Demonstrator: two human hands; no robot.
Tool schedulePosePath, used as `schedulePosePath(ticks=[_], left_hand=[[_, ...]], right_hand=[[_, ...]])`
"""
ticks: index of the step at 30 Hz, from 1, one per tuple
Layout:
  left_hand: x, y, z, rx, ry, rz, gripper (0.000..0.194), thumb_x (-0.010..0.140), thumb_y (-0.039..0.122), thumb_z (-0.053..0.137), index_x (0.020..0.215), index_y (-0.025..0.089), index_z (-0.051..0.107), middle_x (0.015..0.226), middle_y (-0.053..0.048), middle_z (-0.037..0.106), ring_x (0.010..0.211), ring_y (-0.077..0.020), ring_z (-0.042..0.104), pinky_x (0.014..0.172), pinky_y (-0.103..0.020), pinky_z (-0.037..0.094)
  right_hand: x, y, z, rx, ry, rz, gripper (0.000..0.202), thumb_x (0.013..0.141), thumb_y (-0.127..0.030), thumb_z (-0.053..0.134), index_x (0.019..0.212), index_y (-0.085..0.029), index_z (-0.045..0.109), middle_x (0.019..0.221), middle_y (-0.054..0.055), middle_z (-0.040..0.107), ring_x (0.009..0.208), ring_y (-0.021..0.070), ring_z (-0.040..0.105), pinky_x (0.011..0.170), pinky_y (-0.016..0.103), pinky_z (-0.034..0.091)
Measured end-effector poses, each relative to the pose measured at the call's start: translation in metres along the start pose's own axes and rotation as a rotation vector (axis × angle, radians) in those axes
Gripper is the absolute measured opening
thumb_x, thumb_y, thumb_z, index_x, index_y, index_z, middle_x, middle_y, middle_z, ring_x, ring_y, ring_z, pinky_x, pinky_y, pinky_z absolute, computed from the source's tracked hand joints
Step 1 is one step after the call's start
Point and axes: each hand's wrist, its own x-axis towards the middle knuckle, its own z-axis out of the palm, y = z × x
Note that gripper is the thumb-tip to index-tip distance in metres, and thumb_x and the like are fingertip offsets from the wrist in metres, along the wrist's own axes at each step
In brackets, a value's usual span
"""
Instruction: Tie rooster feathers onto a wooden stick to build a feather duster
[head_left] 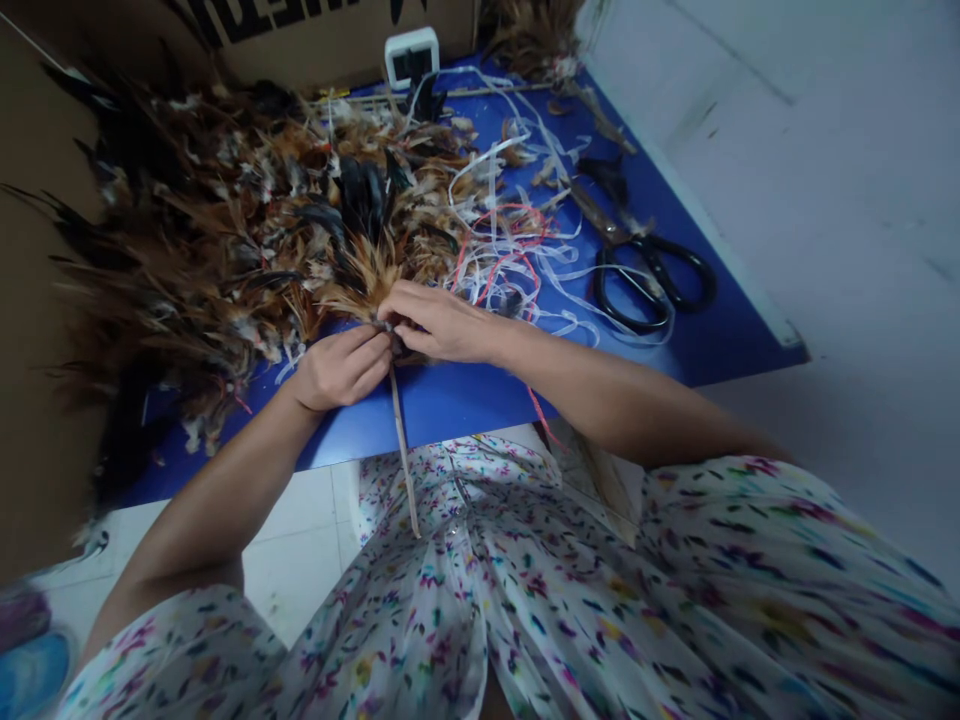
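Both hands meet at the base of a feather duster (pixel 371 262), a bunch of brown and black feathers on a thin stick (pixel 403 450). My left hand (pixel 345 366) is closed around the binding from the left, its fingers curled together. My right hand (pixel 439 318) pinches the same spot from the right, just below the tan feathers. The stick runs down from my fingers toward my lap. What lies between the fingertips is mostly hidden.
Loose feathers (pixel 217 210) pile up over the left of the blue table (pixel 457 395). White ribbon (pixel 551 270) and red string (pixel 525 225) lie tangled to the right, beside large black-handled scissors (pixel 637 285). Behind stand a cardboard box (pixel 330 55) and a small white-framed device (pixel 412 58).
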Motion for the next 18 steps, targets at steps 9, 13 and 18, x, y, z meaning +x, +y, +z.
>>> schedulePosePath(ticks=[9,13,18], left_hand=[[-0.0013,0.0001,0.0001,0.042,-0.051,0.003,0.018,0.091,0.014,0.055,0.098,0.016,0.071,0.100,-0.010,0.075,0.093,-0.0221,0.072,0.072,-0.033,0.062],[0.0015,0.0016,-0.0001,0.012,-0.002,-0.001,0.019,0.090,0.012,0.056,0.103,0.014,0.070,0.099,-0.011,0.075,0.093,-0.0224,0.072,0.070,-0.032,0.061],[-0.0006,0.0009,-0.0001,0.023,-0.018,0.004,0.020,0.091,0.014,0.054,0.102,0.017,0.071,0.101,-0.010,0.075,0.098,-0.0219,0.072,0.072,-0.032,0.061]], right_hand=[[-0.0002,-0.0060,-0.0036,-0.008,0.035,0.039,0.016,0.082,-0.005,0.044,0.090,-0.017,0.050,0.094,0.005,0.052,0.081,0.0143,0.047,0.080,0.031,0.041],[-0.0006,-0.0048,-0.0032,-0.007,0.013,-0.005,0.013,0.083,-0.008,0.046,0.090,-0.017,0.053,0.096,0.006,0.052,0.087,0.0157,0.050,0.084,0.032,0.042],[-0.0003,-0.0046,-0.0028,-0.013,0.036,0.032,0.011,0.082,-0.008,0.045,0.083,-0.018,0.049,0.090,0.004,0.050,0.081,0.0146,0.048,0.079,0.030,0.040]])
